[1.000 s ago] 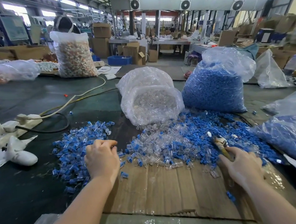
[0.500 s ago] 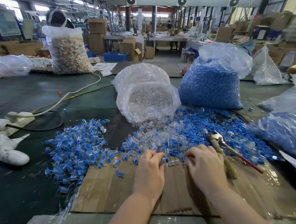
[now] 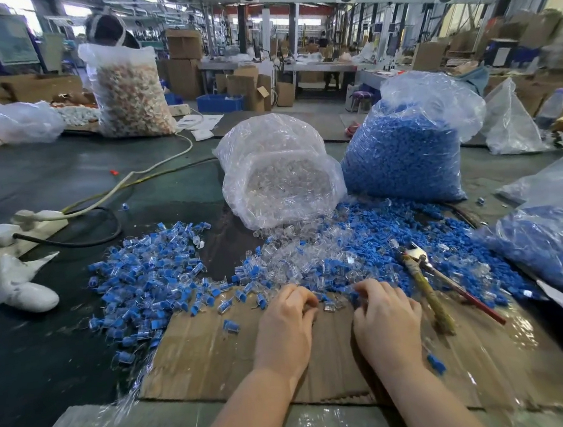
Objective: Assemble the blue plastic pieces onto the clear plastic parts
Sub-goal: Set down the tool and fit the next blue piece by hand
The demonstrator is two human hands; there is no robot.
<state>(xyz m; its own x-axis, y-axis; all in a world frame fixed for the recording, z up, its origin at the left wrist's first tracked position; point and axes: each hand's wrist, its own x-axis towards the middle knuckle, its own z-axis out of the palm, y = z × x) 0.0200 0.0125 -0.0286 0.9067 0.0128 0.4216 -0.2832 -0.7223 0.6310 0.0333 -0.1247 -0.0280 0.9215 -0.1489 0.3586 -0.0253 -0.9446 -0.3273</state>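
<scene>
**Fingers curled at the edge of the parts pile**

Fingers (image 3: 307,302) of the left hand (image 3: 286,330) were curled down at the near edge of the mixed pile, just beside a clear plastic part (image 3: 328,307) that lay on the cardboard sheet (image 3: 201,362); whether they pinched anything could not be told, since the tips were hidden under the hand. The right hand (image 3: 386,320) sat close beside it, its fingers likewise bent into the loose blue plastic pieces (image 3: 372,239), and what they held, if anything, was hidden.

The two hands were near each other but apart, with the clear part between them. Behind them lay the mixed heap of clear and blue parts, spilling from a clear-parts bag (image 3: 281,175) tipped toward the person and a full bag of blue pieces (image 3: 405,153) just to its right. A separate heap of assembled pieces (image 3: 145,278) lay to the left on the dark counter (image 3: 46,174). A pair of pliers (image 3: 424,278) with worn handles rested on the pile right of the right hand. A white power strip (image 3: 33,220) lay at the far left.

No brand, label or writing could be read anywhere
</scene>
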